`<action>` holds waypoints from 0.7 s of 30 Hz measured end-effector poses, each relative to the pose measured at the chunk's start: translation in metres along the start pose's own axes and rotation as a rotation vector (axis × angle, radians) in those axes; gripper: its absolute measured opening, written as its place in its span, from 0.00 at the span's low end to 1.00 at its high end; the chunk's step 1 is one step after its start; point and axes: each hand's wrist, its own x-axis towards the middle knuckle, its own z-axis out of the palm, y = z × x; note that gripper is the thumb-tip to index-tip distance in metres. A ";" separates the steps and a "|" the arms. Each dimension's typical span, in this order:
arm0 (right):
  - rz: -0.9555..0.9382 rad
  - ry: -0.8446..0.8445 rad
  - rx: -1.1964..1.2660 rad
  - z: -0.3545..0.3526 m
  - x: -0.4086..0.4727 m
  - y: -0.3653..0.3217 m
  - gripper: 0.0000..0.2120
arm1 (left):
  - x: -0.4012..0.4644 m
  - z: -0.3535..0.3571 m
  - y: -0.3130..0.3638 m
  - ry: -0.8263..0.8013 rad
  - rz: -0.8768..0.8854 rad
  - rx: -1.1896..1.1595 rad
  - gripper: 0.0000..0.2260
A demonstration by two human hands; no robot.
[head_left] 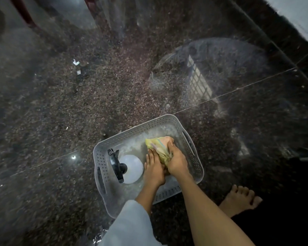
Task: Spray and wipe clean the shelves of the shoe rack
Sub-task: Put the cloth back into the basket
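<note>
Two hands meet inside a grey basket (floor-set). The right hand grips a yellow cloth; the left hand, fingers relaxed, touches it beside a spray bottle.

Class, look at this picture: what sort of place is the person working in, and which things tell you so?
Probably a room in a home. The polished dark speckled stone floor, the bare foot on it, and the grey perforated plastic basket holding a spray bottle suggest household cleaning.
</note>
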 end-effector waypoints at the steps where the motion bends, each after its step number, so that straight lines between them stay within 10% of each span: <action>1: 0.008 0.006 -0.016 0.000 0.004 0.001 0.18 | 0.002 0.000 0.001 -0.005 -0.011 0.022 0.40; 21: -0.024 -0.173 -0.291 -0.025 -0.015 -0.023 0.22 | 0.027 -0.031 0.017 -0.261 -0.152 0.028 0.41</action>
